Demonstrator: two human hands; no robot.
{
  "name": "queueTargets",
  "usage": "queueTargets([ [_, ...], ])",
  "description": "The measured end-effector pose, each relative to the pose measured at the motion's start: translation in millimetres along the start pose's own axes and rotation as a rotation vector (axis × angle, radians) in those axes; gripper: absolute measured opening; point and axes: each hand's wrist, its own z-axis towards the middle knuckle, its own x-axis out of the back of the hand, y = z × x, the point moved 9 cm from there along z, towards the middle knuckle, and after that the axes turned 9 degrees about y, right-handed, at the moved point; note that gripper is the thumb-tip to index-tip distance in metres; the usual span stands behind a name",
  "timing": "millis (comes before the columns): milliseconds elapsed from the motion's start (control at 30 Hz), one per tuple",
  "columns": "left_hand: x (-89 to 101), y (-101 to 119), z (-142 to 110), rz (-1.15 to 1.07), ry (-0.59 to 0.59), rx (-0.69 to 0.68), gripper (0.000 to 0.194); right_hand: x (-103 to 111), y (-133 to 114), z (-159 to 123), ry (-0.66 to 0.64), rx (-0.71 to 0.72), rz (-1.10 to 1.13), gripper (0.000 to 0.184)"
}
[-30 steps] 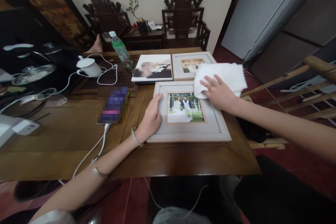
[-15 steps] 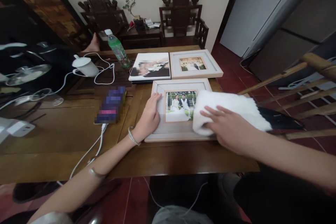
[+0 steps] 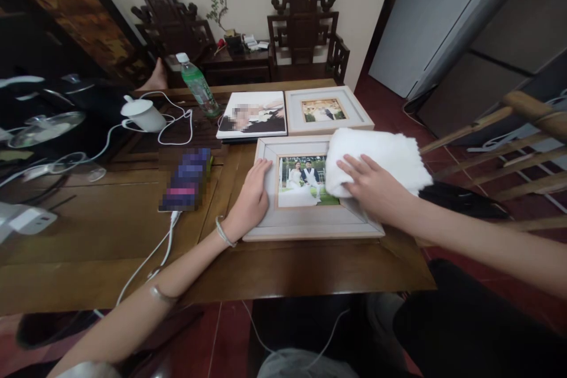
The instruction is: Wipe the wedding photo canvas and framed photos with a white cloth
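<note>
A light wooden picture frame (image 3: 310, 229) with a photo of a couple lies flat on the table. My left hand (image 3: 253, 195) grips its left border, fingers over the edge. Under my right hand (image 3: 372, 186) is a folded, fluffy white towel (image 3: 390, 150), pressed on the frame's right side. The towel hides the frame's upper right corner and the photo's right edge. Behind it lie a second framed photo (image 3: 363, 121) and a white-edged photo panel (image 3: 254, 98) on something dark.
A phone (image 3: 188, 174) with a charging cable lies to the left. Further back stand a green-labelled bottle (image 3: 199, 88) and a lidded white cup (image 3: 144, 115). A power strip (image 3: 33, 221) sits at far left. Beyond the table's right edge is a wooden chair (image 3: 478, 130).
My right hand has pushed the towel away from me, towards the frame's upper right corner, uncovering its lower right corner. My left hand keeps its place on the left border.
</note>
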Motion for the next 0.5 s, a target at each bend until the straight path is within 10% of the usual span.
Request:
queueTargets([
  [267, -0.3, -1.0, -0.2, -0.002, -0.012, 0.001, 0.065, 38.8, -49.2, -38.6, -0.119, 0.05, 0.343, 0.03],
  [500, -1.2, -0.1, -0.2, 0.004, -0.032, 0.002, 0.064, -5.7, 18.4, 17.0, -0.08, -0.018, 0.088, 0.044],
])
